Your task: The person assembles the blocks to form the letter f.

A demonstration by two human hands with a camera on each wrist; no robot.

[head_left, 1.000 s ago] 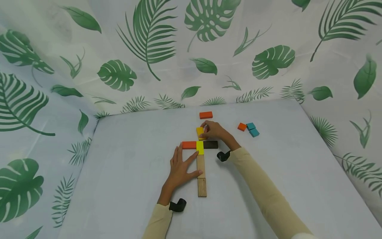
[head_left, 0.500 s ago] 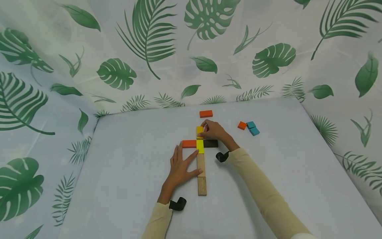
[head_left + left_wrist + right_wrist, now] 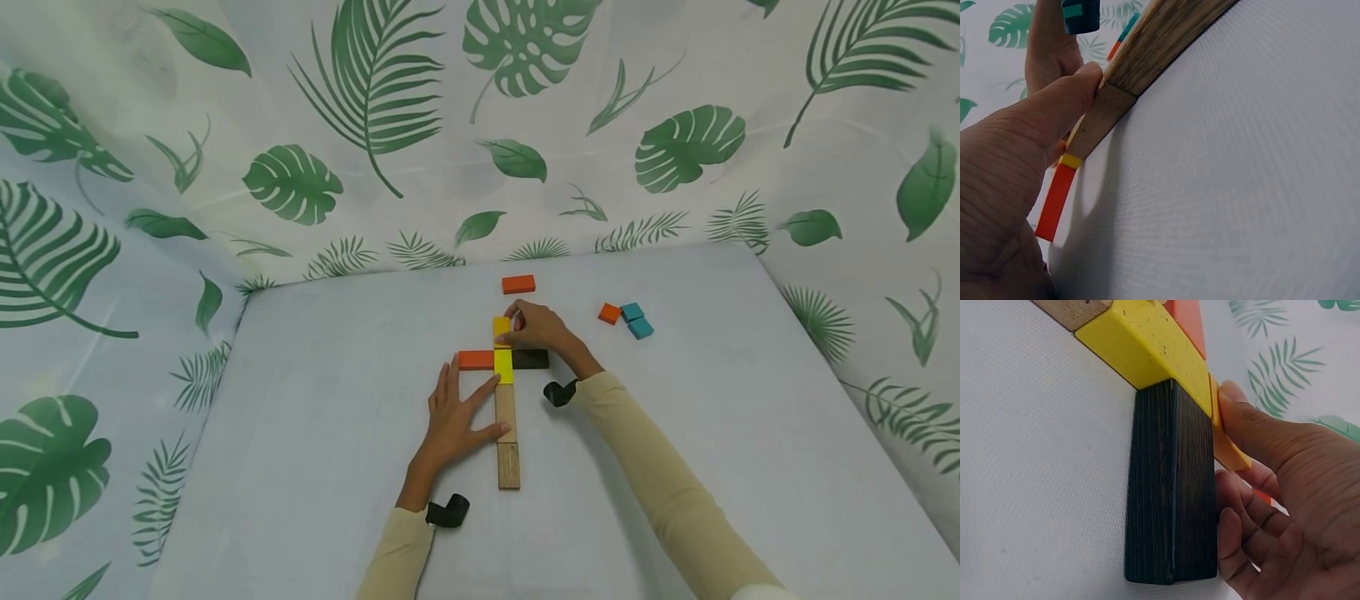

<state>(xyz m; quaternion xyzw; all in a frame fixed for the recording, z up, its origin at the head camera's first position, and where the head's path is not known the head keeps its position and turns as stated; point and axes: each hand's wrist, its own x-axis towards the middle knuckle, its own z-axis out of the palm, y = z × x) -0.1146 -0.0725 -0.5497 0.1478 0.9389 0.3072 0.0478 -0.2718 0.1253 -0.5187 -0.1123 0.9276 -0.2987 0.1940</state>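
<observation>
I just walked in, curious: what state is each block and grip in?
Left grip: fingers spread, touching pale wooden block.
Right grip: pinching amber block.
Amber block: held against yellow block.
Yellow block: flat.
Red block: flat, touching yellow block.
Black block: flat, touching yellow block.
Pale wooden block: flat.
Dark wooden block: flat.
Far orange block: loose.
Small orange block: loose.
Teal blocks: loose.

No text, label, brand, number or sign can be read in any view.
</observation>
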